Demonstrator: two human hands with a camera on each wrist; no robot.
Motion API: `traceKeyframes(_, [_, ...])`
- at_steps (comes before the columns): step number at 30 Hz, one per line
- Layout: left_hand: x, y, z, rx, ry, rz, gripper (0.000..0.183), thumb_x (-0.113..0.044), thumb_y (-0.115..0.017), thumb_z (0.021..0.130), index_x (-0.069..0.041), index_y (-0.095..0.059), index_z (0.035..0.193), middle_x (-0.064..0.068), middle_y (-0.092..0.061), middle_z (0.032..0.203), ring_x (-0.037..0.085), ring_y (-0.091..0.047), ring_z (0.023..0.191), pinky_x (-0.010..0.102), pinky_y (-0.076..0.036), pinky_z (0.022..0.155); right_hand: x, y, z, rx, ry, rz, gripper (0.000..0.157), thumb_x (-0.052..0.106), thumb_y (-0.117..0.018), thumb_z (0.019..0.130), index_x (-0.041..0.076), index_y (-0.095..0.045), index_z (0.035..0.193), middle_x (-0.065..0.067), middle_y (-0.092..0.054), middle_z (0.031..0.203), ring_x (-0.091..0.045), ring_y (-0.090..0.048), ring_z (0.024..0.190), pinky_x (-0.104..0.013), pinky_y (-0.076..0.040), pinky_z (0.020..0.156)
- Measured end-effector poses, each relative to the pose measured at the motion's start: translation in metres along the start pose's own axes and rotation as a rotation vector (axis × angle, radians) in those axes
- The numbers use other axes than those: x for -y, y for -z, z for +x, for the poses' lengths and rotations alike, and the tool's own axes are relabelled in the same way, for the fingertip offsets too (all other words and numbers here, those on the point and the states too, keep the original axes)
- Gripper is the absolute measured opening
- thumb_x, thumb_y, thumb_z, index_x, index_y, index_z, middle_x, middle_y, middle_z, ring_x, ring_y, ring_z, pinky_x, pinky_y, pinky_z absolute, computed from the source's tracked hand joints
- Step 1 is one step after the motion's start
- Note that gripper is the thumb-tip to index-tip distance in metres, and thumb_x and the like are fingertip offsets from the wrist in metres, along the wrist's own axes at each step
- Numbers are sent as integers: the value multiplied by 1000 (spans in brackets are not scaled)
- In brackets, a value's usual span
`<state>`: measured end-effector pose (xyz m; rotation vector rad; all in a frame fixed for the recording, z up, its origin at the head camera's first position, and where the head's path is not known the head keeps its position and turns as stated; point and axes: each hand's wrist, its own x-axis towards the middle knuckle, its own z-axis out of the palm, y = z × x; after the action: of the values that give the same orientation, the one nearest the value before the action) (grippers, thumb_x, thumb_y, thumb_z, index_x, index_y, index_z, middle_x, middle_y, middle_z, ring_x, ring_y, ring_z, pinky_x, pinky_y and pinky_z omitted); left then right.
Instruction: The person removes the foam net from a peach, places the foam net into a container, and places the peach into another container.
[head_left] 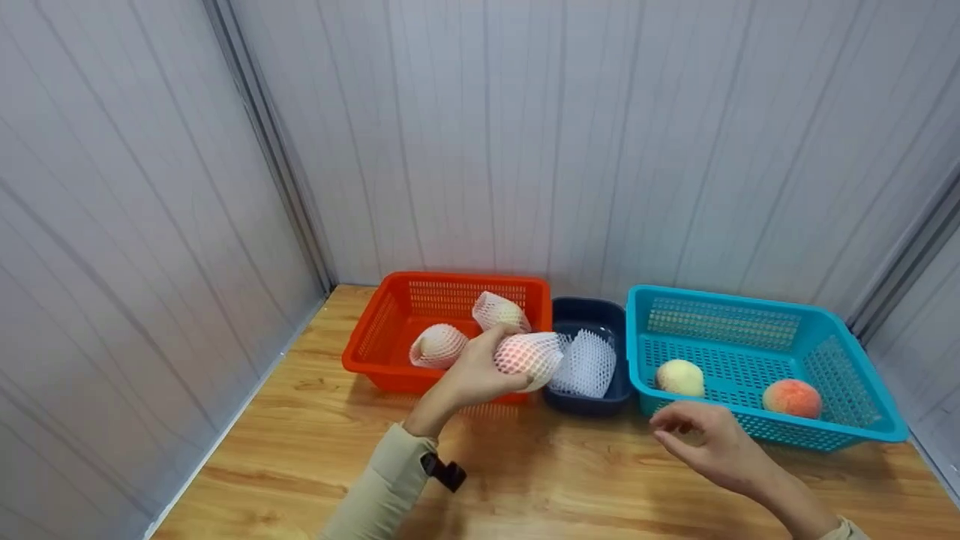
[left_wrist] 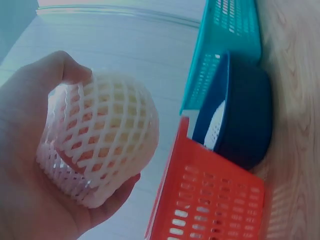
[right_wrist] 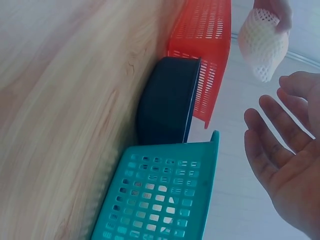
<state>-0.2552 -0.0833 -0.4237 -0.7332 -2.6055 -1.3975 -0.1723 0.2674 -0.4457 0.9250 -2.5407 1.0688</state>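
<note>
The netted peach is up over the near right corner of the red basket, with the left hand curled round it, while the right hand holds nothing, fingers loosely bent, just in front of the turquoise basket. A light, even grip should avoid bruising; the right fingertips would do best to pinch the foam net's loose end and draw it off slowly.
</note>
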Motion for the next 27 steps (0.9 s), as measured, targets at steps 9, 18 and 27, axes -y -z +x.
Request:
traceKeyframes(9, [-3, -17, -10, 146, -95, -139, 58, -21, -81, 70, -25, -55, 122, -6, -60, 112, 14, -57, 100, 31, -49, 86, -3, 9, -4, -20, -15, -29, 26, 0, -75, 81, 22, -70, 94, 9, -67, 88, -7, -62, 76, -27, -54, 64])
traceKeyframes(18, [1, -29, -17, 300, -153, -214, 62, -20, -83, 70, -22, -54, 126, -4, -58, 118, 16, -56, 101, 32, -51, 85, -6, 17, -9, -7, -21, -37, 25, 2, -75, 83, 23, -70, 95, 12, -66, 91, -7, -61, 78, -29, -55, 66])
traceKeyframes(27, [5, -55, -16, 348, -177, -219, 64, -31, -83, 71, -25, -51, 126, -6, -55, 119, 13, -53, 105, 31, -48, 89, -13, 19, -21, 4, -67, -34, 20, 5, -74, 85, 23, -70, 95, 9, -67, 88, -7, -60, 75, -27, -54, 63])
